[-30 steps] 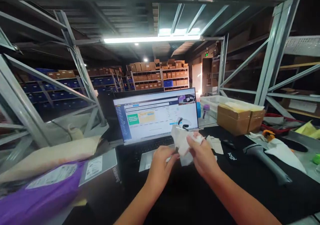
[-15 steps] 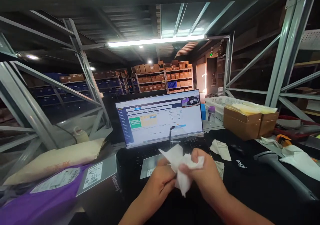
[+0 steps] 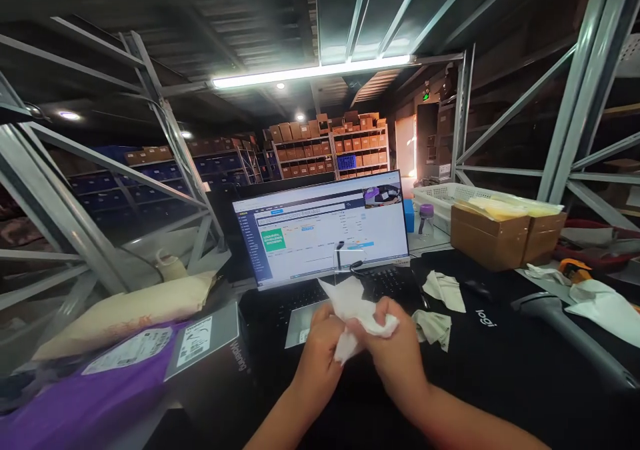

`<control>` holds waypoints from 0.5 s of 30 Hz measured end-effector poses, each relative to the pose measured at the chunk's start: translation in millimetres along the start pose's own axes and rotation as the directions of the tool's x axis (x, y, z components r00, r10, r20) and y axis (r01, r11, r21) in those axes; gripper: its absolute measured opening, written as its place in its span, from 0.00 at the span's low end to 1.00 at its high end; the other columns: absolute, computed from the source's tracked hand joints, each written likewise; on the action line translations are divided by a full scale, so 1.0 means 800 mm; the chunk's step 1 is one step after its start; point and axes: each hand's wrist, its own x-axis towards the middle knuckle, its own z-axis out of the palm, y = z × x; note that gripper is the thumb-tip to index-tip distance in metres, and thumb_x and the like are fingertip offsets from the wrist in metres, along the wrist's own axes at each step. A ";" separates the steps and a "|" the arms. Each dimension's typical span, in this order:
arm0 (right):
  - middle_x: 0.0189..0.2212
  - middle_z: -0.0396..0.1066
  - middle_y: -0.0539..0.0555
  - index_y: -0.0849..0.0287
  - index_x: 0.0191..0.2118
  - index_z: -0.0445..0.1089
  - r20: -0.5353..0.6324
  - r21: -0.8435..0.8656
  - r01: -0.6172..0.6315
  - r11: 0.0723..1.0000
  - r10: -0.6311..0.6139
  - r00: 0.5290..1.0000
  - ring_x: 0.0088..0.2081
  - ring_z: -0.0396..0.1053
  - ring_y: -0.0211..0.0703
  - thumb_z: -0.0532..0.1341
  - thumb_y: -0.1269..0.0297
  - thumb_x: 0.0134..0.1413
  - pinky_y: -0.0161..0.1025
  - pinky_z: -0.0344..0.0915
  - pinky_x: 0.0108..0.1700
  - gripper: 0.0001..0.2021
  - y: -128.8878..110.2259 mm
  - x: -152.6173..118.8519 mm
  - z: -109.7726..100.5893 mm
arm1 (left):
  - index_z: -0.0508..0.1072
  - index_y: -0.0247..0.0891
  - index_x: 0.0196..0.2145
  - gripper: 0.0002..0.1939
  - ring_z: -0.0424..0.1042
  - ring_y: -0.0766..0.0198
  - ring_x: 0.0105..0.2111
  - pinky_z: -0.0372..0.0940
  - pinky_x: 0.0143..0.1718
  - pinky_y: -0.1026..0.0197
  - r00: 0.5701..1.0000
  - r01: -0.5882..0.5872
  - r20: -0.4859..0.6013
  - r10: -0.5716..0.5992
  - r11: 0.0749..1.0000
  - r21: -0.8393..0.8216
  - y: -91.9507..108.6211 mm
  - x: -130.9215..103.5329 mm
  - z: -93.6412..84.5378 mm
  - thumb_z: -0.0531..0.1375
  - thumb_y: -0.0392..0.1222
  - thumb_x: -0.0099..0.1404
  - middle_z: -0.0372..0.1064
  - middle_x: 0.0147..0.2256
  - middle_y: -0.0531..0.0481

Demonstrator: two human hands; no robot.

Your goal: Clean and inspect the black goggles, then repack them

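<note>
Both hands are together at the centre, over the dark desk mat, holding a crumpled white tissue [image 3: 350, 300]. My left hand [image 3: 320, 350] grips its lower left part, fingers curled. My right hand [image 3: 397, 350] pinches the right part between thumb and fingers. Anything inside the folds is hidden. Just beyond the hands stand a black keyboard [image 3: 390, 280] and a lit monitor [image 3: 320, 237]. Two crumpled pale cloths or tissues [image 3: 445, 290] lie right of my right hand.
A purple parcel [image 3: 100, 390] and a stuffed beige bag [image 3: 130, 310] are at the left. On the right are a handheld scanner [image 3: 575, 333], a black mouse [image 3: 477, 290], cardboard boxes [image 3: 487, 237], a white basket [image 3: 435, 203] and a purple-capped bottle [image 3: 426, 220].
The hands have drawn closer together, and the tissue's lower end no longer hangs down as far. The camera view has shifted slightly.
</note>
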 end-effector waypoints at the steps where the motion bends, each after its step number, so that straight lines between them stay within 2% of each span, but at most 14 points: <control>1: 0.17 0.55 0.41 0.55 0.22 0.53 0.024 0.037 -0.048 0.998 0.047 0.999 0.21 0.51 0.31 0.77 0.60 0.29 0.30 0.50 0.23 0.28 -0.005 0.004 -0.003 | 0.63 0.39 0.24 0.23 0.61 0.59 0.32 0.57 0.42 0.54 1.000 -0.009 0.030 0.009 1.000 -0.005 -0.001 0.000 -0.002 0.44 0.48 0.75 0.62 0.23 0.51; 5: 0.19 0.61 0.43 0.56 0.24 0.55 0.049 0.196 -0.210 0.958 0.205 0.978 0.22 0.57 0.33 0.78 0.61 0.25 0.31 0.54 0.25 0.29 -0.034 0.033 -0.019 | 0.65 0.39 0.26 0.21 0.62 0.58 0.35 0.57 0.44 0.53 0.986 -0.038 0.164 0.038 0.999 -0.008 -0.001 0.005 -0.010 0.48 0.49 0.74 0.62 0.24 0.51; 9: 0.21 0.64 0.44 0.56 0.26 0.57 -0.029 0.273 -0.255 0.927 0.273 0.962 0.24 0.61 0.36 0.79 0.61 0.23 0.33 0.59 0.27 0.29 -0.045 0.049 -0.023 | 0.66 0.39 0.26 0.20 0.62 0.56 0.39 0.57 0.47 0.52 0.983 -0.026 0.183 0.024 1.000 0.010 0.002 0.007 -0.010 0.49 0.50 0.74 0.63 0.25 0.50; 12: 0.21 0.61 0.43 0.55 0.26 0.56 -0.094 0.251 -0.164 0.954 0.193 0.977 0.23 0.58 0.34 0.77 0.57 0.29 0.33 0.57 0.25 0.28 -0.030 0.038 -0.012 | 0.66 0.38 0.26 0.21 0.62 0.55 0.40 0.57 0.45 0.53 0.989 0.019 0.145 -0.017 1.000 -0.017 0.003 0.004 -0.002 0.49 0.50 0.74 0.64 0.26 0.49; 15: 0.20 0.56 0.41 0.55 0.25 0.54 -0.104 0.082 -0.015 0.997 0.024 0.994 0.22 0.53 0.33 0.76 0.59 0.33 0.32 0.53 0.24 0.26 -0.007 0.017 -0.001 | 0.68 0.38 0.28 0.21 0.63 0.54 0.40 0.58 0.46 0.52 0.998 0.040 0.048 -0.037 0.996 -0.078 0.002 0.000 0.007 0.47 0.50 0.74 0.67 0.30 0.47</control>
